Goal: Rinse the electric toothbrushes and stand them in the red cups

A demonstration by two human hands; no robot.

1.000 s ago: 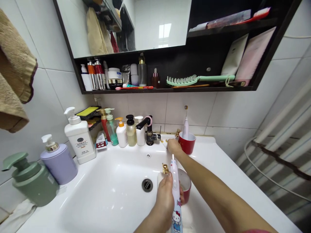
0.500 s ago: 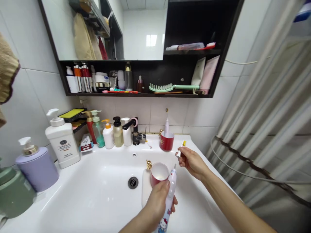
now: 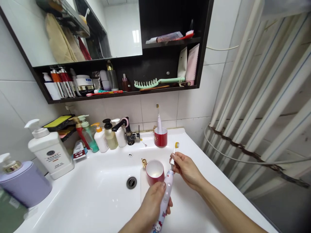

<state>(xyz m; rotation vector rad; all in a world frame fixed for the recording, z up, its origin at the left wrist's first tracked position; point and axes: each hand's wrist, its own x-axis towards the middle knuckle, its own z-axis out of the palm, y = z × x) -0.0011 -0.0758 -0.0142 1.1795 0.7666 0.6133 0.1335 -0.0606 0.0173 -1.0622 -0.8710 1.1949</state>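
Note:
My left hand (image 3: 153, 199) is wrapped round the pale pink electric toothbrush handle (image 3: 166, 191), which has a cartoon print near its base and a metal shaft at the top. Between thumb and fingers, my right hand (image 3: 186, 168) pinches a white brush head (image 3: 173, 157) with yellow bristles. The brush head stands over the shaft; how far down it sits I cannot tell. Just behind my left hand, a red cup (image 3: 155, 173) with a white inside stands on a white soap-dish-like piece (image 3: 144, 184) in the basin.
Another red cup (image 3: 160, 137) on the sink's back rim holds a second electric toothbrush (image 3: 159, 123). A small loose brush head (image 3: 144, 142) lies near the black faucet (image 3: 128, 131). Pump bottles (image 3: 100, 137) line the left rim. White pipes (image 3: 255, 113) run along the right.
My right hand has brought the brush head down and left onto the top of the handle's shaft; before, the two were apart. The camera view has turned to the right.

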